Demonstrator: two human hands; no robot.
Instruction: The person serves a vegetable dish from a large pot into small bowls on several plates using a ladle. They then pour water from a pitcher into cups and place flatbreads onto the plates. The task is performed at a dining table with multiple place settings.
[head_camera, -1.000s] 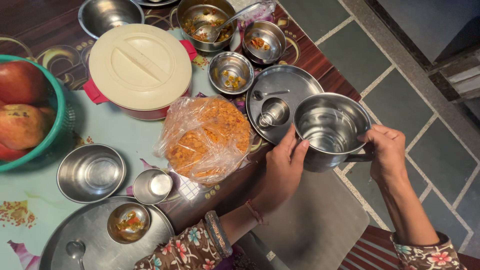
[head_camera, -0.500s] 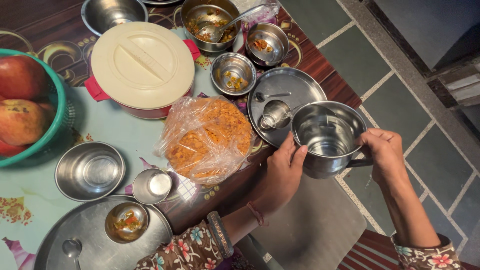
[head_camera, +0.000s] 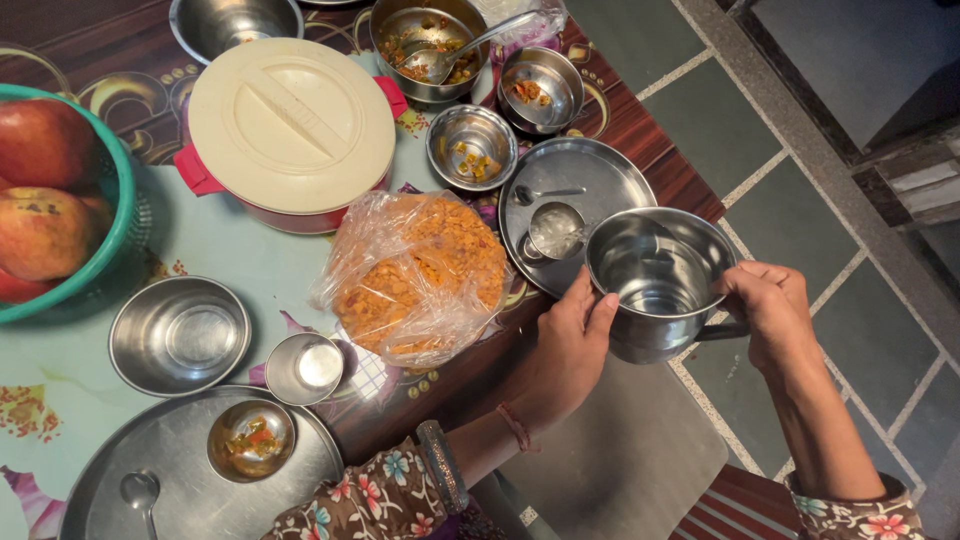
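Observation:
Both my hands hold a steel jug (head_camera: 655, 275) with water in it, tilted toward the table edge. My right hand (head_camera: 768, 305) grips its handle; my left hand (head_camera: 570, 340) supports its side. Water runs from the jug into a small steel glass (head_camera: 556, 230) standing on a round steel plate (head_camera: 590, 180) beside a small spoon (head_camera: 545, 192). A clear plastic bag of orange snack (head_camera: 420, 275) lies just left of my left hand.
A cream-lidded red casserole (head_camera: 290, 125), small steel bowls with food scraps (head_camera: 470, 145), a serving bowl with a spoon (head_camera: 425, 45), a teal basket of apples (head_camera: 50, 200), an empty bowl (head_camera: 180, 335), a glass (head_camera: 305, 368) and a near plate (head_camera: 200, 480) crowd the table. Tiled floor lies to the right.
The jug has tipped further toward the small glass and water now fills the glass. Both hands stayed on the jug, shifting slightly.

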